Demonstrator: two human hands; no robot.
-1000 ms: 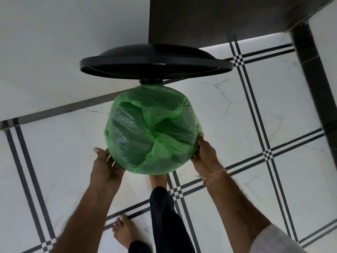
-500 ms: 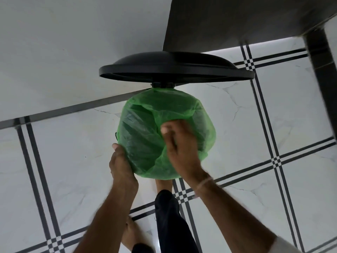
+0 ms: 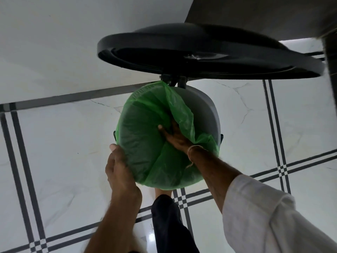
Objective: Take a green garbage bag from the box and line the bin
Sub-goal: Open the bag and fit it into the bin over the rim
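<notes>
I look straight down on a round grey bin [image 3: 206, 114] with its black lid [image 3: 209, 57] swung up behind it. A green garbage bag [image 3: 140, 136] is stretched over the left and front of the rim; the back right rim is bare. My left hand [image 3: 118, 167] grips the bag-covered rim at the front left. My right hand [image 3: 173, 136] reaches down inside the bin, fingers spread, pressing the loose bag film inward. The box is not in view.
White marble floor tiles [image 3: 54, 152] with dark stripe borders surround the bin. A white wall [image 3: 63, 42] lies behind, a dark panel [image 3: 264, 13] at top right. My bare foot and dark trouser leg [image 3: 167, 221] stand just in front of the bin.
My right hand left the right rim, crossed over the bag and pushed down into the bin. The bag came off the back right rim. My left hand shifted along the front left rim.
</notes>
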